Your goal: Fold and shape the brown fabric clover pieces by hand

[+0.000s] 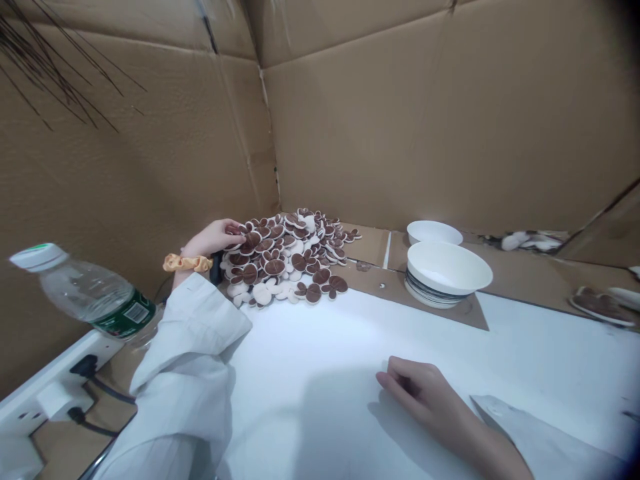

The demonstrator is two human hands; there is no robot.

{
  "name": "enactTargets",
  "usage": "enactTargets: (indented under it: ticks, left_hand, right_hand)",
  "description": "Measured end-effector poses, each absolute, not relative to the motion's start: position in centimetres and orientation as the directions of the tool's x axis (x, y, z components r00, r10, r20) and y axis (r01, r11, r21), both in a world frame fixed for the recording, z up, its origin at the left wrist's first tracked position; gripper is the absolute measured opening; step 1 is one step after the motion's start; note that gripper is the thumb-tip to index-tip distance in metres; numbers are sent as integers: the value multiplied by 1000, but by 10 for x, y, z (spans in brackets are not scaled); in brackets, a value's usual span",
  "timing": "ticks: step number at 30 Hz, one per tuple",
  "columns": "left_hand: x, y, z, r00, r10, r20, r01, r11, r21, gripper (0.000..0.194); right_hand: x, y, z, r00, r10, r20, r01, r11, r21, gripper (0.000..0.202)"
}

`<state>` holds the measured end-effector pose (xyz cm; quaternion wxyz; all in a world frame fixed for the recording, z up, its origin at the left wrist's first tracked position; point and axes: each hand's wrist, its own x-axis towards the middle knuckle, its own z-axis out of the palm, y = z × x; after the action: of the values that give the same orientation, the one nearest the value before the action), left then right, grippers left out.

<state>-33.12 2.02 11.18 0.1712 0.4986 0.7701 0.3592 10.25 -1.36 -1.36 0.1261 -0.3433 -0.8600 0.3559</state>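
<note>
A heap of bunny-shaped felt pieces (pixel 274 267), brown on one face and white on the other, lies in the corner. At its upper left edge my left hand (pixel 217 237) has its fingers bent together on a brown bunny-shaped piece (pixel 251 240); the fingertips are partly hidden against the heap. My right hand (pixel 423 393) rests over the white tabletop (pixel 300 347) at the lower right, fingers curled into a loose fist. Nothing shows in it, and it is well apart from the heap.
White bowls, a stacked front one (pixel 449 268) and one behind (pixel 434 232), stand on cardboard at the back. At left are a clear bottle (pixel 95 293) and a power strip (pixel 107 347) with plugs. Cardboard walls (pixel 425 120) enclose the table; another brown piece (pixel 600 305) lies far right.
</note>
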Motion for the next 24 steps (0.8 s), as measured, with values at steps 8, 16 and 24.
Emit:
enactTargets:
  ticks: [8, 16, 24]
  left_hand:
    - [-318, 31, 104, -452, 868, 206, 759, 253, 599, 26]
    - [-239, 15, 135, -216, 950, 224, 710, -5, 704, 34]
    - [-151, -7, 137, 152, 971, 183, 518, -236, 822, 21]
  right_hand:
    - [102, -15, -14, -735, 678, -21, 491, 510, -706, 36]
    - [96, 3, 14, -652, 736, 184, 360, 514, -779, 25]
    - [62, 25, 85, -598, 674, 434, -40, 515, -856, 44]
